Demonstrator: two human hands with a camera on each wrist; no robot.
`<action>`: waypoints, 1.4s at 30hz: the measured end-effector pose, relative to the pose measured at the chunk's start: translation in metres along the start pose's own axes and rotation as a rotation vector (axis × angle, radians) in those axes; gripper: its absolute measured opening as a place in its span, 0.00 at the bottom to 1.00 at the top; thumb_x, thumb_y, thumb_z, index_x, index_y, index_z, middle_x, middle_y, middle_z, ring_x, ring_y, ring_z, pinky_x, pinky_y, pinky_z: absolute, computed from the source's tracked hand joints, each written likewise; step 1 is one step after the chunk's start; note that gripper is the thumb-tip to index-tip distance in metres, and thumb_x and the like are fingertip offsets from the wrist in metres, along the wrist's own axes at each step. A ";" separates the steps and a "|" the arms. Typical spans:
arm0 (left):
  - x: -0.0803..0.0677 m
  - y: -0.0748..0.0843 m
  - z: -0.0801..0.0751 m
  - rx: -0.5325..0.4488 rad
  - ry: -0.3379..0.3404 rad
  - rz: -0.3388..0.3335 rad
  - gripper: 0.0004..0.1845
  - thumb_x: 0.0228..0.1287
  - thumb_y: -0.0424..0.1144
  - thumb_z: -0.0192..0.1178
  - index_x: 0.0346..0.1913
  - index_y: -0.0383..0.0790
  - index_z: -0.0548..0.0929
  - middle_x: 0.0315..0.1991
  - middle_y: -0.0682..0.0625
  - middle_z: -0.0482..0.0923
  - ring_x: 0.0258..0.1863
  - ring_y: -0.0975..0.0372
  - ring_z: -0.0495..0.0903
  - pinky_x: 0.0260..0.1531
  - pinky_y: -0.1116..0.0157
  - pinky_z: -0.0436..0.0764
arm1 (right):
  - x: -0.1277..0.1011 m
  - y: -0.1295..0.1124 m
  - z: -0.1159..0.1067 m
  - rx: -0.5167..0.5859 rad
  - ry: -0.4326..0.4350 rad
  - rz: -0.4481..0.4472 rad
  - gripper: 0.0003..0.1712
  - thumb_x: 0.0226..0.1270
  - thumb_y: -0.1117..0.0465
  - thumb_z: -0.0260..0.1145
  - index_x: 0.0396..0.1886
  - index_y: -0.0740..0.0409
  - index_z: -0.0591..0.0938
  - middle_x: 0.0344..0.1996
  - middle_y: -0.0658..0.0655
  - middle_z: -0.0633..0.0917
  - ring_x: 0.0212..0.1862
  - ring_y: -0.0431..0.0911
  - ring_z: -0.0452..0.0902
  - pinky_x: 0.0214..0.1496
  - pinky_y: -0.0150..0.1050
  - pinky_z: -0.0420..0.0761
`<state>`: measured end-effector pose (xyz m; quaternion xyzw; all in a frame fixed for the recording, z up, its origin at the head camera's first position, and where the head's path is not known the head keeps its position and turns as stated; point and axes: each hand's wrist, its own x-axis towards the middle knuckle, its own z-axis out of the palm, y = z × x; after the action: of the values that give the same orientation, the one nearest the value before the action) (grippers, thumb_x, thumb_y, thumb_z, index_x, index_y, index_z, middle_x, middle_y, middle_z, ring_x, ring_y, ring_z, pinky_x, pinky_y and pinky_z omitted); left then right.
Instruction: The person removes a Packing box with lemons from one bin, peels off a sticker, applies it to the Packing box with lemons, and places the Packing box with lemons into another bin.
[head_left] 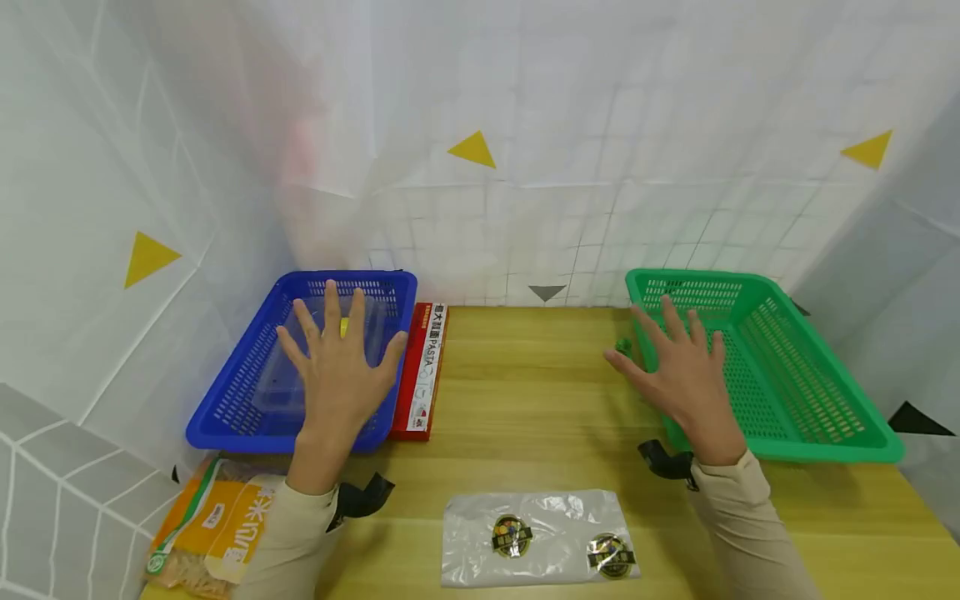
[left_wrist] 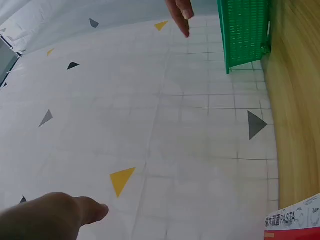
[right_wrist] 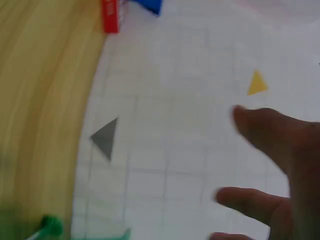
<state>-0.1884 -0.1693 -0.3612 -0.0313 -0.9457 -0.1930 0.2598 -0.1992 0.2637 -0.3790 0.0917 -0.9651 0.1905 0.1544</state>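
Wooden table (head_left: 540,400) was flanked by a blue basket (head_left: 225,408) and green basket (head_left: 825,400), stiff, light, best taken by the rims. Above them, left hand (head_left: 341,367) and right hand (head_left: 678,375) were spread, nothing held.

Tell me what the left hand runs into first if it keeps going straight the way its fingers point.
Probably the far wall of the blue basket. The left hand hovers open over that basket, fingers toward its back rim, with a clear container beneath. Its height is unclear, so it might pass over to the white backdrop.
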 end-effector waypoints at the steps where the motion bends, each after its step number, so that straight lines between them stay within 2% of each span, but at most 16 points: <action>1: -0.001 0.000 -0.004 -0.056 0.003 0.005 0.42 0.76 0.65 0.51 0.80 0.39 0.65 0.83 0.39 0.45 0.80 0.36 0.35 0.72 0.34 0.31 | 0.001 -0.004 -0.002 0.027 -0.033 -0.020 0.49 0.72 0.31 0.62 0.82 0.53 0.63 0.81 0.69 0.50 0.78 0.75 0.41 0.69 0.79 0.38; 3: -0.005 -0.003 -0.014 -0.177 0.022 0.014 0.34 0.76 0.57 0.57 0.73 0.35 0.74 0.77 0.36 0.61 0.77 0.36 0.53 0.73 0.34 0.48 | 0.005 -0.015 -0.006 0.094 -0.094 -0.063 0.46 0.74 0.35 0.64 0.79 0.59 0.68 0.79 0.71 0.56 0.76 0.76 0.49 0.70 0.78 0.48; 5: -0.009 -0.007 -0.024 -0.271 0.052 0.022 0.27 0.75 0.50 0.61 0.67 0.33 0.80 0.69 0.35 0.73 0.70 0.38 0.68 0.67 0.36 0.64 | 0.010 -0.028 -0.010 0.158 -0.129 -0.102 0.43 0.75 0.39 0.66 0.77 0.62 0.70 0.77 0.72 0.61 0.75 0.73 0.55 0.69 0.74 0.57; 7: -0.014 -0.014 -0.034 -0.322 0.077 0.018 0.25 0.75 0.46 0.62 0.65 0.32 0.81 0.64 0.36 0.78 0.62 0.40 0.76 0.59 0.37 0.74 | 0.015 -0.041 -0.012 0.216 -0.142 -0.128 0.41 0.76 0.41 0.66 0.76 0.62 0.71 0.75 0.70 0.66 0.74 0.69 0.60 0.68 0.71 0.64; 8: -0.017 -0.018 -0.039 -0.332 0.084 0.009 0.25 0.74 0.46 0.63 0.65 0.32 0.81 0.62 0.35 0.79 0.59 0.41 0.77 0.57 0.38 0.76 | 0.018 -0.047 -0.013 0.243 -0.146 -0.132 0.40 0.76 0.41 0.65 0.77 0.61 0.70 0.75 0.68 0.68 0.74 0.67 0.61 0.68 0.69 0.65; 12: -0.031 -0.035 -0.052 -0.316 0.071 -0.098 0.30 0.75 0.46 0.62 0.72 0.33 0.74 0.64 0.33 0.76 0.57 0.38 0.77 0.53 0.38 0.76 | 0.031 -0.074 -0.013 0.343 -0.157 -0.149 0.39 0.76 0.43 0.66 0.78 0.57 0.69 0.73 0.63 0.71 0.72 0.63 0.66 0.67 0.65 0.69; 16: -0.048 -0.057 -0.058 -0.286 0.076 -0.232 0.32 0.75 0.46 0.61 0.74 0.33 0.71 0.65 0.33 0.74 0.58 0.37 0.76 0.56 0.38 0.75 | 0.046 -0.100 -0.006 0.431 -0.175 -0.191 0.38 0.76 0.45 0.67 0.78 0.55 0.69 0.72 0.61 0.73 0.70 0.61 0.70 0.66 0.61 0.72; 18: -0.057 -0.068 -0.058 -0.290 0.114 -0.278 0.30 0.74 0.44 0.61 0.72 0.31 0.73 0.63 0.32 0.75 0.57 0.37 0.77 0.55 0.40 0.75 | 0.054 -0.112 -0.001 0.464 -0.196 -0.217 0.37 0.76 0.46 0.67 0.78 0.55 0.69 0.72 0.59 0.74 0.69 0.58 0.70 0.66 0.58 0.73; 21: -0.071 -0.085 -0.055 -0.254 0.212 -0.325 0.27 0.72 0.39 0.61 0.68 0.27 0.76 0.59 0.30 0.76 0.52 0.37 0.77 0.53 0.50 0.75 | 0.063 -0.131 0.007 0.470 -0.225 -0.259 0.38 0.76 0.46 0.67 0.77 0.57 0.69 0.72 0.58 0.74 0.68 0.57 0.73 0.65 0.55 0.75; 24: -0.085 -0.097 -0.050 -0.226 0.302 -0.394 0.24 0.70 0.36 0.60 0.64 0.24 0.78 0.58 0.29 0.74 0.51 0.38 0.75 0.50 0.53 0.71 | 0.070 -0.151 0.015 0.481 -0.258 -0.297 0.37 0.75 0.48 0.68 0.77 0.58 0.69 0.71 0.57 0.74 0.67 0.55 0.74 0.66 0.54 0.75; 28: -0.098 -0.109 -0.041 -0.206 0.375 -0.466 0.23 0.70 0.33 0.58 0.63 0.21 0.78 0.57 0.27 0.71 0.56 0.37 0.70 0.53 0.43 0.68 | 0.079 -0.174 0.026 0.501 -0.297 -0.313 0.38 0.74 0.51 0.69 0.78 0.58 0.68 0.69 0.59 0.76 0.65 0.54 0.76 0.64 0.53 0.77; 32: -0.106 -0.119 -0.031 -0.202 0.421 -0.505 0.23 0.70 0.32 0.58 0.62 0.20 0.78 0.56 0.27 0.69 0.58 0.36 0.66 0.59 0.40 0.63 | 0.091 -0.189 0.039 0.546 -0.357 -0.305 0.39 0.74 0.50 0.68 0.78 0.57 0.66 0.67 0.60 0.78 0.64 0.54 0.77 0.62 0.50 0.79; 34: -0.109 -0.122 -0.027 -0.207 0.418 -0.557 0.22 0.71 0.34 0.59 0.62 0.21 0.78 0.53 0.29 0.68 0.54 0.39 0.66 0.57 0.42 0.64 | 0.097 -0.196 0.045 0.558 -0.387 -0.298 0.39 0.75 0.49 0.67 0.78 0.57 0.65 0.67 0.59 0.78 0.64 0.54 0.77 0.62 0.49 0.79; 37: -0.111 -0.126 -0.022 -0.238 0.428 -0.644 0.21 0.71 0.37 0.60 0.59 0.25 0.77 0.47 0.38 0.67 0.45 0.51 0.68 0.52 0.54 0.66 | 0.106 -0.205 0.054 0.560 -0.413 -0.293 0.39 0.75 0.48 0.67 0.78 0.57 0.66 0.65 0.60 0.79 0.62 0.54 0.79 0.59 0.48 0.81; 39: -0.111 -0.127 -0.021 -0.308 0.436 -0.706 0.20 0.72 0.40 0.61 0.58 0.31 0.74 0.44 0.45 0.65 0.40 0.59 0.69 0.47 0.64 0.69 | 0.111 -0.213 0.058 0.559 -0.430 -0.290 0.39 0.75 0.48 0.67 0.78 0.58 0.66 0.65 0.60 0.80 0.62 0.54 0.79 0.59 0.47 0.81; 42: -0.111 -0.128 -0.019 -0.527 0.483 -0.801 0.19 0.71 0.40 0.65 0.55 0.41 0.67 0.43 0.51 0.64 0.35 0.65 0.71 0.36 0.78 0.71 | 0.118 -0.225 0.065 0.550 -0.456 -0.277 0.39 0.75 0.49 0.67 0.78 0.59 0.65 0.64 0.61 0.79 0.61 0.53 0.79 0.59 0.47 0.81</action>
<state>-0.1039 -0.2903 -0.4466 0.3130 -0.7164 -0.5096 0.3593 -0.2736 0.0186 -0.3207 0.2994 -0.8659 0.3946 -0.0705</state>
